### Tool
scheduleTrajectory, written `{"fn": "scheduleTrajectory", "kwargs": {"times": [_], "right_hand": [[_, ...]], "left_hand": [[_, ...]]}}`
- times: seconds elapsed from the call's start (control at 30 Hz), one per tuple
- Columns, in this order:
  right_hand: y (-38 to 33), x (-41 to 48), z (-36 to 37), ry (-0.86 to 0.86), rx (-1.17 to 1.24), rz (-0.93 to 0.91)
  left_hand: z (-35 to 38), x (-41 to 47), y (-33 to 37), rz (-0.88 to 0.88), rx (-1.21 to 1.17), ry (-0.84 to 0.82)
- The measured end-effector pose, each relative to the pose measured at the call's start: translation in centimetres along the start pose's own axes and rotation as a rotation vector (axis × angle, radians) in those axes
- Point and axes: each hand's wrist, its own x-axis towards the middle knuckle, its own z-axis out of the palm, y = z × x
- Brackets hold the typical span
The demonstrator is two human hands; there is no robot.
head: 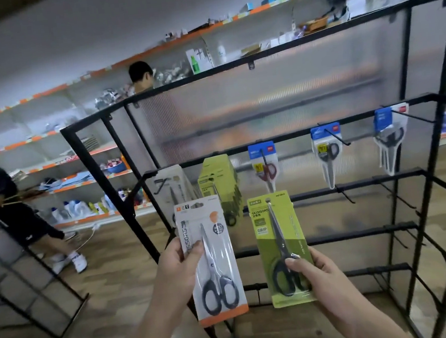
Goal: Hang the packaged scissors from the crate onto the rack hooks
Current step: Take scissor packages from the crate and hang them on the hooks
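Observation:
My left hand grips a white-and-orange scissors pack by its left edge, thumb on the front. My right hand pinches a green scissors pack near the black handles. Both packs stand upright in front of the black rack. On its top rail hang a white pack, a stack of green packs, and three blue-topped packs. The crate is out of view.
Bare hooks stick out from the lower rails of the rack. A second black frame leans at the left. A person in black stands at the far left, another behind the rack. Store shelves line the back wall.

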Motion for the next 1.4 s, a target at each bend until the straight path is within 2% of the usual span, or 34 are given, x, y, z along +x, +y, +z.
{"fn": "scheduleTrajectory", "kwargs": {"times": [0.27, 0.43, 0.67, 0.9, 1.2, 1.4], "right_hand": [[1.4, 2.4, 3.0, 0.093, -0.07, 0.009], [2.7, 5.0, 7.6, 0.152, -0.113, -0.005], [2.8, 11.1, 15.0, 0.294, -0.229, -0.194], [2.5, 15.9, 16.8, 0.358, -0.242, -0.247], [3.2, 19.6, 15.6, 0.369, -0.258, -0.134], [3.3, 20.8, 13.9, 0.328, -0.211, -0.028]], "left_hand": [[-0.1, 3.5, -3.3, -0.063, -0.117, -0.076], [-3.0, 7.2, -6.5, -0.084, -0.153, -0.097], [-8.4, 12.0, -11.2, -0.12, -0.132, -0.21], [-10.3, 15.1, -13.4, -0.141, -0.136, -0.251], [-10.1, 15.5, -13.7, -0.152, -0.181, -0.242], [-9.6, 14.7, -13.5, -0.173, -0.178, -0.134]]}}
